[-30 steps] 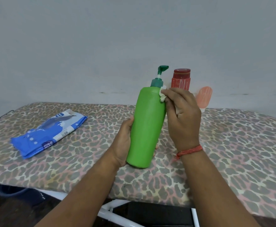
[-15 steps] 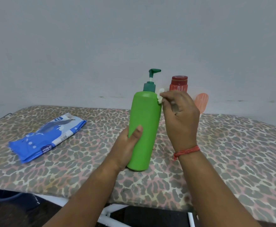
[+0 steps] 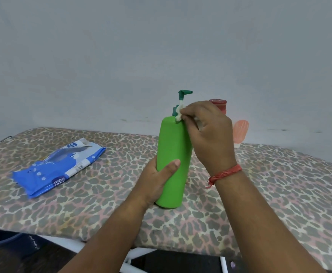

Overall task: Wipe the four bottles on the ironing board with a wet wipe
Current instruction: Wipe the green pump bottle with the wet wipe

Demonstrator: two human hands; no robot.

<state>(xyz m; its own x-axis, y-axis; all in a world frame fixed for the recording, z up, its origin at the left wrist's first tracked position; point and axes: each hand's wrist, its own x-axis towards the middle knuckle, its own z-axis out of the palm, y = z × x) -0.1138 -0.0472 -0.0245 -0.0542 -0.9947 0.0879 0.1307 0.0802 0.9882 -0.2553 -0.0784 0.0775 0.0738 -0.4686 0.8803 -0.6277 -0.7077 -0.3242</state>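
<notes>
Fingers (image 3: 188, 115) of the right hand (image 3: 208, 133) pinch the wet wipe (image 3: 179, 114) against the green bottle (image 3: 173, 162) collar; the left hand (image 3: 157, 180) grips it upright on the ironing board (image 3: 259, 194). Probably the pump next.

The pump bottle (image 3: 172, 164) stands mid-way on the ironing board (image 3: 279, 194); the wipes packet (image 3: 59, 167) lies left; two bottles (image 3: 219, 105) (image 3: 240, 131) stand behind, far right.

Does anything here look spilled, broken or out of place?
Nothing stands out. The green pump bottle stands upright on the ironing board, held by the left hand; the right hand rubs a wet wipe at its neck.
</notes>
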